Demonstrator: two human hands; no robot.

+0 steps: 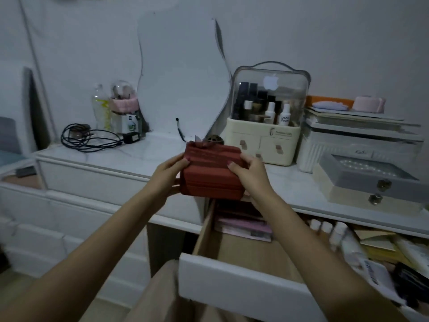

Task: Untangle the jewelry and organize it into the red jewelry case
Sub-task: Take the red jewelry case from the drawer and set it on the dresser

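Both hands hold a closed, dark red fabric jewelry case [210,171] with ribbed sides, lifted just above the front edge of the white marble-patterned bench [97,151] and over the open white-fronted wooden drawer [241,284] below it. The left hand [168,174] grips the case's left end, fingers curled over the top edge and thumb underneath. The right hand [249,171] clasps the right end, fingers bent over the top and palm against the side. The case is zipped shut, and a small tab stands up at its far edge.

Inside the drawer lie a pink flat box [243,227] and some dark items at the back. To the right, a second open compartment holds small white bottles [328,231] and loose papers.

On the bench behind the case stands a cream cosmetics organiser with a clear domed lid [267,112], filled with bottles and tubes. A wavy frameless mirror [183,73] leans against the wall. Left of it are a clear plastic bottle [100,105], a pink brush holder [124,104] and a coiled black cable [88,138]. At the far right sits a grey glass-topped box holding a string of white pearls [362,169], just in front of a white ribbed container [348,145].
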